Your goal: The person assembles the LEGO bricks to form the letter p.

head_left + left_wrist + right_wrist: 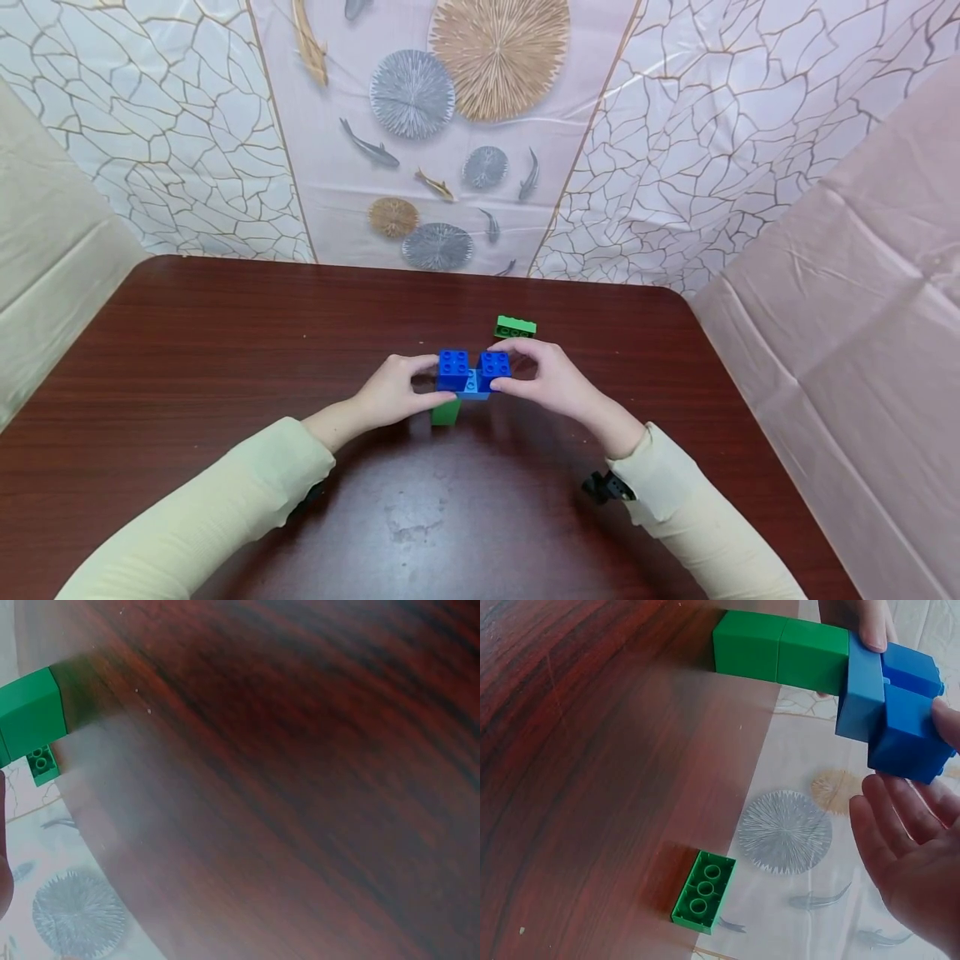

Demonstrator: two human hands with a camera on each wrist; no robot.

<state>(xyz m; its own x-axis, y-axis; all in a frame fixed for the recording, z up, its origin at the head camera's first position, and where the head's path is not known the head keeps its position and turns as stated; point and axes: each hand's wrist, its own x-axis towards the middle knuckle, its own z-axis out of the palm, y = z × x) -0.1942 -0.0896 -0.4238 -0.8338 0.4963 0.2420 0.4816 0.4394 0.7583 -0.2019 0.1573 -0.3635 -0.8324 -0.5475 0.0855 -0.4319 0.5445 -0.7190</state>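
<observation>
A tower of toy building bricks stands between both hands. Two green bricks stacked at its base carry a light blue brick. On top sit two dark blue square bricks, the left one and the right one, side by side with a narrow gap. My left hand grips the left side, thumb in front and a finger behind. My right hand pinches the right dark blue brick between thumb and fingers. In the left wrist view only a green brick of the tower shows, with a sliver of finger.
Behind the right hand a loose green brick lies on its side, hollow underside showing. The dark brown table ends at a patterned cloth backdrop. Pale cloth walls stand at both sides.
</observation>
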